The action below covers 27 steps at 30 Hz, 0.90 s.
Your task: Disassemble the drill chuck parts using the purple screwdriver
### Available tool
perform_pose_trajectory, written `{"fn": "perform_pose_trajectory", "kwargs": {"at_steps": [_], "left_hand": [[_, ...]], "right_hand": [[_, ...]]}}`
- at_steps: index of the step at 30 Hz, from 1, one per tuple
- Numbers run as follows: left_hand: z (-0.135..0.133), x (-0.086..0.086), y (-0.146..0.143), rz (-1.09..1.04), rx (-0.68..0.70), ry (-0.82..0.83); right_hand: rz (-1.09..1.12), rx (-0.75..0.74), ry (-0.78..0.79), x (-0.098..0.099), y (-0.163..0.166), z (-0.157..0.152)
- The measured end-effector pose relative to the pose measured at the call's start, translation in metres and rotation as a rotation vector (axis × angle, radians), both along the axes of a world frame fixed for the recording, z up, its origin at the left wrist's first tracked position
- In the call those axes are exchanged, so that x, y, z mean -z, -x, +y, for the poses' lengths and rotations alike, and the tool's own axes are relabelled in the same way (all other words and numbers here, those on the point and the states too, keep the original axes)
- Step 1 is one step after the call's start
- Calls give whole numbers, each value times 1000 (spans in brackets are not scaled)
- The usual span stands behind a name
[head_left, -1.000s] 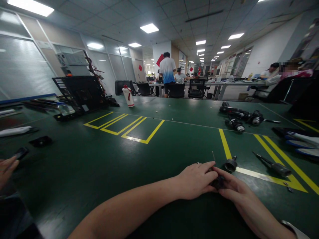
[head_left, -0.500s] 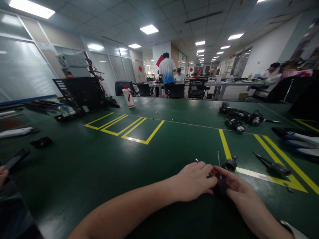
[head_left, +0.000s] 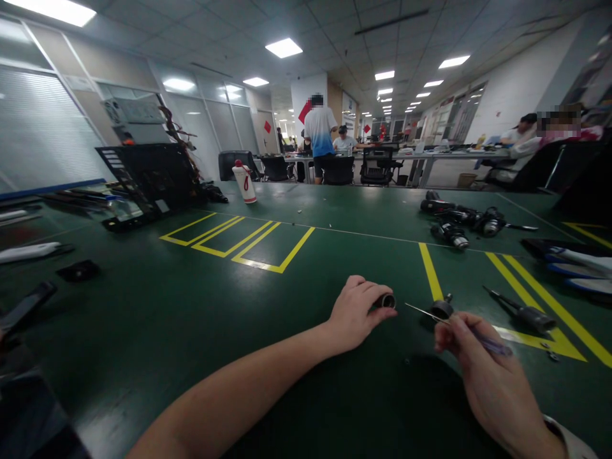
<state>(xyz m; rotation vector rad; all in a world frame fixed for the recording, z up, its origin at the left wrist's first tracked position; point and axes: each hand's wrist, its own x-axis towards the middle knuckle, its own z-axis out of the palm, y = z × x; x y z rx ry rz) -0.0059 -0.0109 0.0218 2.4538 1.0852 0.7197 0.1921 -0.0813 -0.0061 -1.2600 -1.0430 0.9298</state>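
L hand (head_left: 357, 311) w/ hollow cyl. (head_left: 389, 301); R hand (head_left: 490, 376) w/ thin-shaft tool (head_left: 491, 344), tip nr cyl.

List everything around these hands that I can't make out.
All in the head view:
Metal cylinder: its far end, hidden by the left hand.
Thin tool: part of its handle, covered by the right hand; the rest is blurred.
Dark speck on the table: too small to identify.
Phone: lower end, cut off by the left edge.
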Motion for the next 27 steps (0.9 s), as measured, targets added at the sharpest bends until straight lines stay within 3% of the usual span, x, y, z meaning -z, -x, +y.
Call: {"fn": "perform_pose_trajectory", "kwargs": {"at_steps": [2,6,10,15,21,27], "left_hand": [[1,4,0,-104,-58,61],[3,18,-1,-345,-23,240],[7,32,-5,-555,9,522],[11,34,-8,-770,-37,780],[14,38,-9,-843,-13,883],[17,42,-8,-909,10,917]], "right_hand": [[-100,5,-16,-3,-3,-3],[-234,-23,11,-8,-6,-8],[-214,-9,70,-12,-6,-6],[-224,-44,102,-13,-5,-4],[-404,-93,75,-11,-4,-5],[-599,-115,98,-26,1,-4]]}}
